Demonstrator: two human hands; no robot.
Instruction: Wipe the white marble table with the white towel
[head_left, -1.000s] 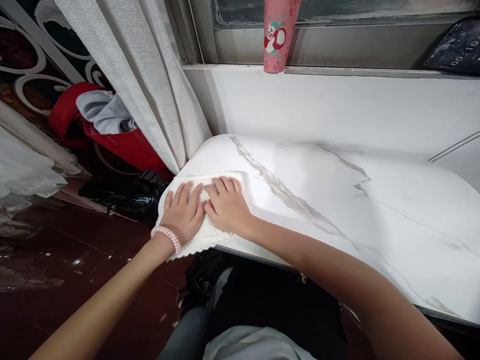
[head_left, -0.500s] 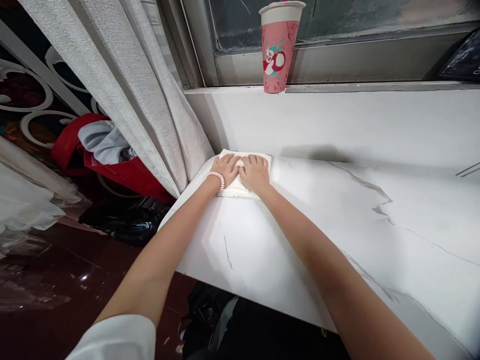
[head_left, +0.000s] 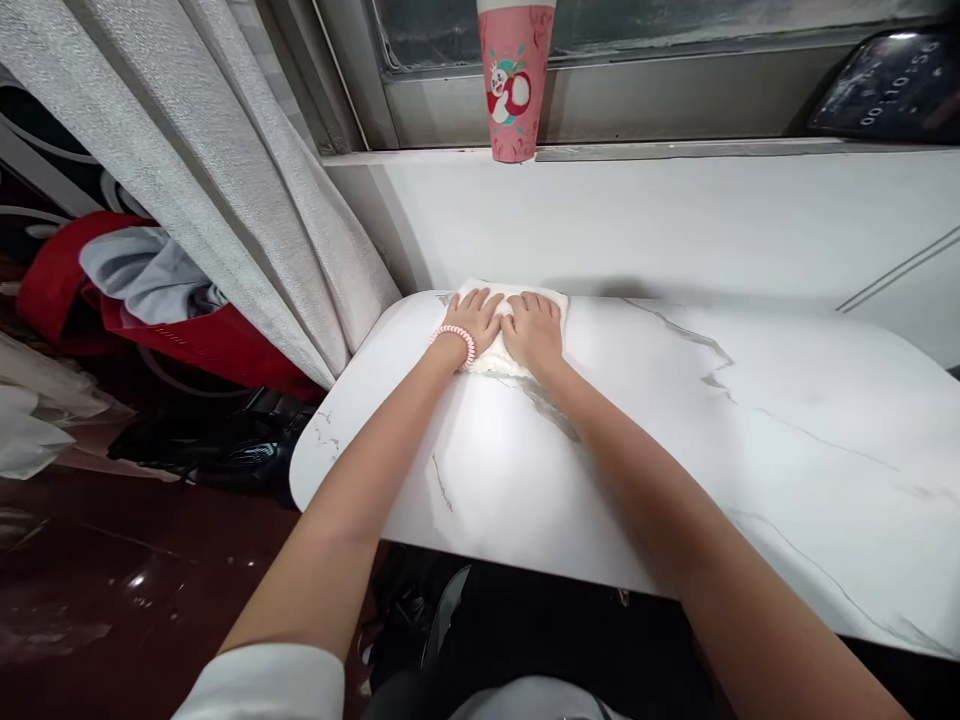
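A white cloth (head_left: 496, 359) lies on the white marble-patterned table (head_left: 517, 500), close to the back edge by the wall. My left hand (head_left: 474, 320), with a pink coiled band at the wrist, rests flat on the cloth's left part, fingers stretched out. Beside it my right hand (head_left: 534, 328) presses flat on the right part, its fingers extended as well. The two thumbs nearly meet over the middle of the cloth. Both palms hide much of the fabric.
A pink paper cup (head_left: 516, 85) stands on the window ledge above the table. At the far right of the ledge leans a dark phone (head_left: 892, 90). A pale curtain (head_left: 247, 180) hangs at left, near a red bag (head_left: 202, 345) holding grey fabric.
Both hands have slid to the right along the table's back edge, and the cloth has moved with them. My view has shifted too, bringing more of the phone and the table's right end into sight.
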